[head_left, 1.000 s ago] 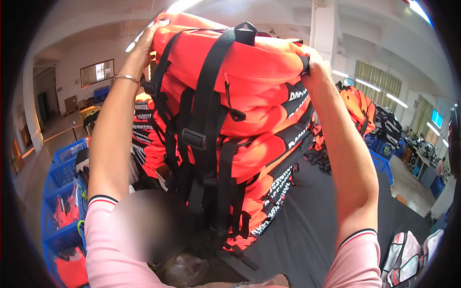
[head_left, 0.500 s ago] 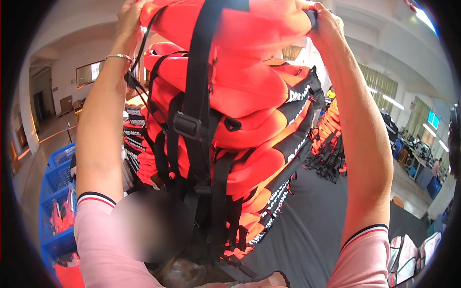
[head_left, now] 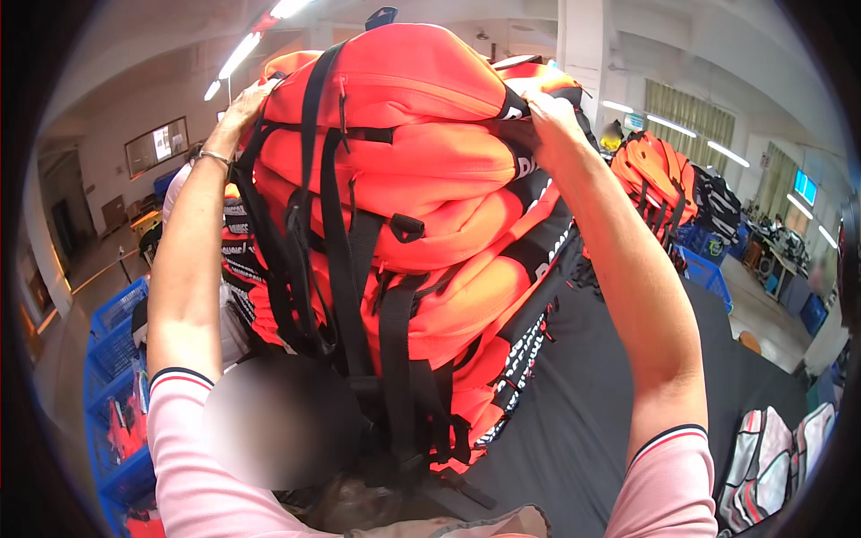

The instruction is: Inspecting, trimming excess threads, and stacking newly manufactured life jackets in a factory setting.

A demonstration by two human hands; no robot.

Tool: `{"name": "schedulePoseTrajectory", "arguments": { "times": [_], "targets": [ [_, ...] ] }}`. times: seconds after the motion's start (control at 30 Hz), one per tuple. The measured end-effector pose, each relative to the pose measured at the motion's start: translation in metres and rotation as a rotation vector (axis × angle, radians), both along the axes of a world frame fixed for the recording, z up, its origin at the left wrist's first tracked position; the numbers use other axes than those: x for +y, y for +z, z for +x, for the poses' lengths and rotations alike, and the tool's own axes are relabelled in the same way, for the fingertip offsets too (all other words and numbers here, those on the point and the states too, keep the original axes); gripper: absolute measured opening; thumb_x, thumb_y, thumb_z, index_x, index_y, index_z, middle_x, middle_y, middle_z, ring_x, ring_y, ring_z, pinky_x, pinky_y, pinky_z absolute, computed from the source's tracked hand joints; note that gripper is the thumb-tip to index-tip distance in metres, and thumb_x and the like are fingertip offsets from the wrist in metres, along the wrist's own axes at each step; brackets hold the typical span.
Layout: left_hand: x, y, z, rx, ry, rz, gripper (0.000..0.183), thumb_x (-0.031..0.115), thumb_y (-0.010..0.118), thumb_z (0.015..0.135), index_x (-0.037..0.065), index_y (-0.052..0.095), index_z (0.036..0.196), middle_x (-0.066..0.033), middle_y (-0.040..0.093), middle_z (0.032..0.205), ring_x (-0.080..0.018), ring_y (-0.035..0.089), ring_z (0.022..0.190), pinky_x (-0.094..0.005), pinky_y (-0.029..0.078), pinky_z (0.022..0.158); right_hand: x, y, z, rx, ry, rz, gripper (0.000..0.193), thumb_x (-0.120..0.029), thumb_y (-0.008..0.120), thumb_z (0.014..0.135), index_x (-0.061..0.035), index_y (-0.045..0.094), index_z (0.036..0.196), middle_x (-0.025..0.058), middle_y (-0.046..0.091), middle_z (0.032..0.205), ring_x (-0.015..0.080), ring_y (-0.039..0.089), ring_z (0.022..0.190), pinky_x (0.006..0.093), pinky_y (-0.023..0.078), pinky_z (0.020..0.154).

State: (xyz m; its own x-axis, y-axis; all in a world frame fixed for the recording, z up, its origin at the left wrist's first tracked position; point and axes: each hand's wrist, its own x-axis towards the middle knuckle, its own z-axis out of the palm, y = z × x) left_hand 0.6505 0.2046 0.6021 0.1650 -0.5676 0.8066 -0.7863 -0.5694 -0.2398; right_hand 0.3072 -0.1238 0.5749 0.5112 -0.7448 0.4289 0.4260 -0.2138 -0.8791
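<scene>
A tall stack of bright red-orange backpacks (head_left: 448,229) with black straps stands before me on a black-covered table (head_left: 592,394). The topmost backpack (head_left: 413,72) lies flat on the pile, straps hanging down the near side. At its left edge my left hand (head_left: 247,106) grips the fabric, the fingertips partly hidden. My right hand (head_left: 549,125) is closed on the opposite side, beside a black panel with white lettering; some of its fingers are out of sight behind the bag. Both arms are raised and stretched forward around the stack.
Blue plastic crates (head_left: 112,394) with red items stand at the left. Another pile of orange backpacks (head_left: 655,175) rises at the far right, near a blue crate (head_left: 706,276). Grey-white bags (head_left: 762,457) lie at the lower right. A pillar (head_left: 587,45) stands behind.
The topmost backpack, held higher at the top of the picture before, now rests lower on the stack. My two hands have come down with it, still at its sides.
</scene>
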Motion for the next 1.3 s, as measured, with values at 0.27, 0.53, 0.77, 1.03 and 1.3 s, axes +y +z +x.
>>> {"name": "schedulePoseTrajectory", "arguments": {
  "times": [0.27, 0.53, 0.77, 1.03, 1.3],
  "targets": [
    [-0.008, 0.014, -0.147, 0.366, -0.725, -0.895, 0.052, 0.046, 0.046, 0.102, 0.008, 0.058, 0.135, -0.0086, 0.060, 0.135, -0.0227, 0.054, 0.125, -0.0370, 0.039, 0.106, -0.012, -0.042, -0.080, -0.169, -0.026, -0.037, 0.055, -0.039, 0.056, 0.098, -0.0016, 0.045, 0.137, 0.0155, 0.055, 0.125, 0.0259, 0.065, 0.094, 0.0361, 0.052, 0.084],
    [-0.022, -0.016, -0.323, -0.312, -0.298, -0.045, 0.042, 0.041, 0.056, 0.098, 0.005, 0.069, 0.116, -0.0203, 0.059, 0.133, -0.0311, 0.052, 0.129, -0.0425, 0.038, 0.109, -0.088, -0.302, -0.194, 0.288, -0.278, -0.176, 0.043, -0.022, 0.059, 0.094, -0.0008, 0.052, 0.132, 0.0122, 0.059, 0.117, 0.0168, 0.062, 0.091, 0.0302, 0.054, 0.072],
    [-0.042, -0.023, -0.348, -0.329, -0.281, -0.180, 0.027, 0.028, 0.067, 0.091, 0.007, 0.072, 0.105, -0.0189, 0.054, 0.136, -0.0365, 0.053, 0.124, -0.0441, 0.040, 0.106, -0.131, -0.558, -0.400, 0.817, -0.692, 0.013, 0.032, -0.009, 0.059, 0.089, -0.0021, 0.060, 0.120, 0.0172, 0.065, 0.108, 0.0309, 0.066, 0.099, 0.0394, 0.052, 0.087],
    [-0.120, -0.015, -0.385, -0.734, 0.015, 0.057, 0.036, 0.026, 0.055, 0.098, 0.017, 0.057, 0.133, -0.0056, 0.056, 0.138, -0.0321, 0.050, 0.130, -0.0569, 0.029, 0.114, -0.073, -0.610, -0.543, 1.215, -0.912, -0.368, 0.022, -0.010, 0.054, 0.093, -0.0088, 0.065, 0.112, 0.0179, 0.061, 0.110, 0.0377, 0.059, 0.101, 0.0427, 0.048, 0.090],
    [-0.158, -0.011, -0.394, -0.203, 0.184, 0.177, 0.041, 0.039, 0.055, 0.096, 0.011, 0.062, 0.126, -0.0091, 0.067, 0.116, -0.0285, 0.060, 0.114, -0.0539, 0.038, 0.109, -0.057, -0.591, -0.533, 1.172, -0.954, -0.436, 0.024, -0.014, 0.048, 0.097, -0.0070, 0.064, 0.113, 0.0200, 0.061, 0.108, 0.0423, 0.063, 0.085, 0.0494, 0.053, 0.074]
  ]
}}
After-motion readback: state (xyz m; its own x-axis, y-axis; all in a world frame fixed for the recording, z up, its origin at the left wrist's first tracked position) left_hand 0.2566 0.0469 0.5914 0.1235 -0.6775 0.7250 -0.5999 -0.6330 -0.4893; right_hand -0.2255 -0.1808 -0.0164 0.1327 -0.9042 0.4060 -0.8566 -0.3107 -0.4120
